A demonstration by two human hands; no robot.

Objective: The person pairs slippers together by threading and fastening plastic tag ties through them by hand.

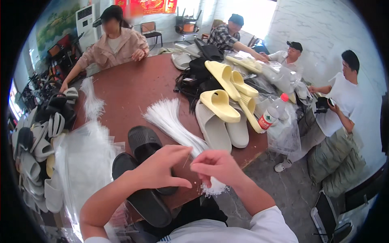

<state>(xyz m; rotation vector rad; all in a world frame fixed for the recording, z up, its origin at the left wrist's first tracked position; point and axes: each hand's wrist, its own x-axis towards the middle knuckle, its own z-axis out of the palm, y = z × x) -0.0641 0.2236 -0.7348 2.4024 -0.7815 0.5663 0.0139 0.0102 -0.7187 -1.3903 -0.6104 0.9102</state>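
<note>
My left hand (164,167) is open, thumb and fingers spread apart, above a pair of black slides. One black slide (142,139) lies farther back; the other black slide (152,208) reaches over the table's near edge, partly under my left forearm. Beside it, my right hand (219,165) is closed in a pinch, and whatever is between its fingertips is too small to make out. Under that hand runs a bundle of thin white plastic cable ties (174,121), its small-headed end (214,188) showing at the table edge.
Clear plastic bags (83,158) lie left, beside heaped slides (30,170). Yellow slides (221,105) rest on grey slides (212,125) at right, near a red-capped bottle (273,112). More cable ties (92,99) lie on the brown table (129,89). Several people stand or sit around it.
</note>
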